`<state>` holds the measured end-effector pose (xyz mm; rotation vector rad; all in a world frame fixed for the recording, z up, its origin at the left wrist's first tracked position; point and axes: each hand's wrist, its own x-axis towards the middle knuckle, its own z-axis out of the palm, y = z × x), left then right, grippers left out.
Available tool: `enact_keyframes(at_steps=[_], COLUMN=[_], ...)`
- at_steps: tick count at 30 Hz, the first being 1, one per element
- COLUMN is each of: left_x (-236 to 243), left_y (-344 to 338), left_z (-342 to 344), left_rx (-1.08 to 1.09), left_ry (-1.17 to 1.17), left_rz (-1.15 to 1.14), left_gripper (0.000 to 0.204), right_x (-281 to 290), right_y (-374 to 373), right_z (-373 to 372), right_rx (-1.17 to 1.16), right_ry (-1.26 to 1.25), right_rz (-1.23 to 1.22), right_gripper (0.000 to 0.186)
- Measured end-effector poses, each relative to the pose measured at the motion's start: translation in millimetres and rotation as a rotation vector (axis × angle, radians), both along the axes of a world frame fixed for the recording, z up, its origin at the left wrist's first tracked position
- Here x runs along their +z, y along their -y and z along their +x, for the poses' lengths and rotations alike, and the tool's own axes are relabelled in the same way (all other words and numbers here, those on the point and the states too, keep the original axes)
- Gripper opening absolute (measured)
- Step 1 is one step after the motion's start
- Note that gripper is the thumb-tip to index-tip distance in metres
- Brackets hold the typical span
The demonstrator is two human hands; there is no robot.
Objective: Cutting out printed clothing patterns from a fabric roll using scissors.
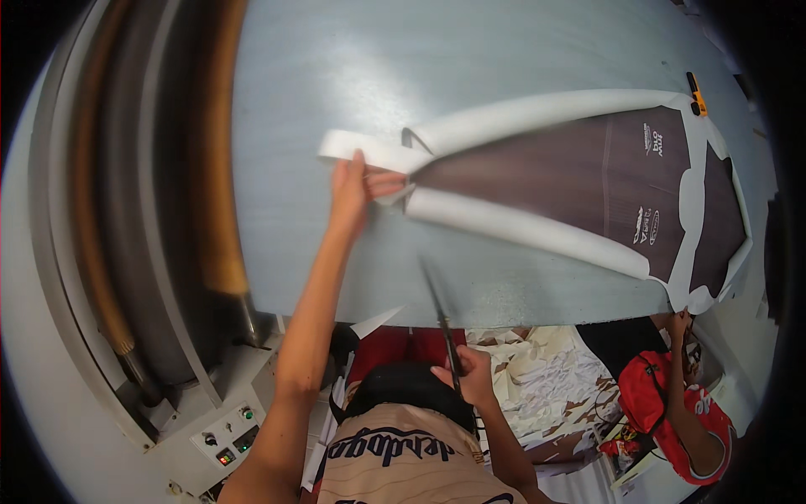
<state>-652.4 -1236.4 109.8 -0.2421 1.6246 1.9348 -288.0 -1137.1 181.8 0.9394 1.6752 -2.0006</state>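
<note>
A dark grey printed panel [554,172] with curled white paper [537,231] along its sides lies across the pale table. Its narrow end points left, toward my left hand [359,185]. There my thumb lies over a white paper strip [369,151], with fingers beneath it, so the hand is closed on the strip. Nearer my body, below the table's front edge, my right hand [472,376] grips a pair of long, slim scissors [445,322]. Their blades point up and away over the table, blurred by motion and apart from the panel.
Large rollers [210,168] and a control box [231,437] stand at left. A yellow-and-black cutter [698,97] lies at the table's far right. White scraps [537,378] heap below the front edge. At right, a co-worker in red [697,428] reaches to the panel's wide end.
</note>
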Motion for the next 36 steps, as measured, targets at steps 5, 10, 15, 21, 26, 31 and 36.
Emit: enact_keyframes(at_steps=[5, 10, 15, 21, 26, 31, 36], left_x=[-11.3, -2.1, 19.9, -30.1, -55.0, -5.8, -8.3], left_y=[0.0, -18.6, -52.9, -43.8, -13.3, -62.1, -67.4], left_z=[-28.1, -51.8, -40.6, 11.8, -29.0, -33.5, -34.9], left_rx=[0.098, 0.083, 0.073, -0.089, -0.163, -0.01, 0.166], left_ry=[-0.023, 0.082, 0.156, -0.334, -0.415, -0.267, -0.095], left_rz=[-0.049, 0.044, 0.134, -0.208, -0.437, -0.17, -0.195], left_gripper=[0.044, 0.048, 0.049, 0.061, 0.032, 0.037, 0.056], right_x=[-5.3, -5.2, -3.2, -24.2, -17.5, -13.7, -16.0], right_y=[-26.7, -117.9, -142.8, -114.1, -114.6, -132.6, -125.1], right_z=[-30.0, -166.9, -225.9, -178.2, -153.9, -105.7, -68.8], right_rx=[-0.511, -0.612, -0.468, -0.465, -0.398, -0.261, -0.061], right_ry=[-0.203, -0.451, -0.367, -0.23, -0.189, -0.141, -0.034], right_rz=[-0.029, 0.309, 0.15, 0.051, 0.008, 0.063, -0.208], right_gripper=[0.015, 0.012, 0.016, 0.023, 0.022, 0.025, 0.026])
